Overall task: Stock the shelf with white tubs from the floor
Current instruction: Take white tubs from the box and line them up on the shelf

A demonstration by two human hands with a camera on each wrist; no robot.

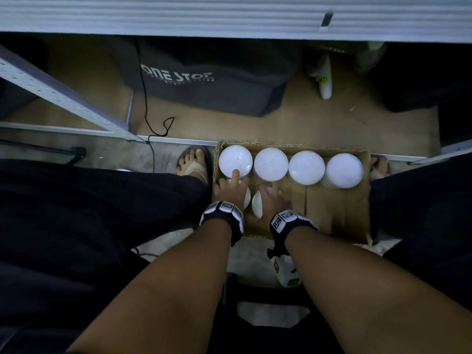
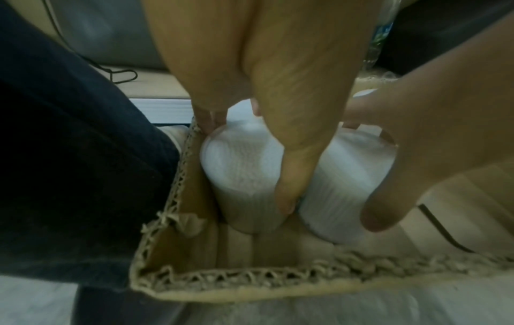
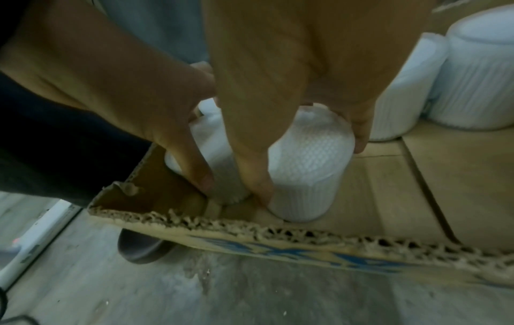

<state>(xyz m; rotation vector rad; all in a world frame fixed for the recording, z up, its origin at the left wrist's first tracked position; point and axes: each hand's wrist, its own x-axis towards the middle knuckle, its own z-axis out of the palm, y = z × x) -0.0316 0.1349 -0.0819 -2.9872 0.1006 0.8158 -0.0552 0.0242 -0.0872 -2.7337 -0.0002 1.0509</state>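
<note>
The left hand (image 1: 231,190) grips one white tub (image 2: 242,176), the right hand (image 1: 272,198) its neighbour (image 3: 308,171). Both tubs stand upright directly beneath the hands, in the near-left corner of the cardboard box (image 1: 332,213) on the floor; four more line the box's far wall.

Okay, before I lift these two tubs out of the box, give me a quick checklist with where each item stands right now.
1. Left hand grips the left tub: ok, thumb and fingers wrap its sides.
2. Right hand grips the right tub: ok, thumb one side, fingers the other.
3. Both tubs upright: ok, standing on the box floor.
4. Room to lift past the back row: ok, four tubs stand behind, apart from the hands.
5. Left tub free of the box wall: cannot tell, it sits tight in the corner.
6. Shelf space: cannot tell, only its front edge shows.
</note>
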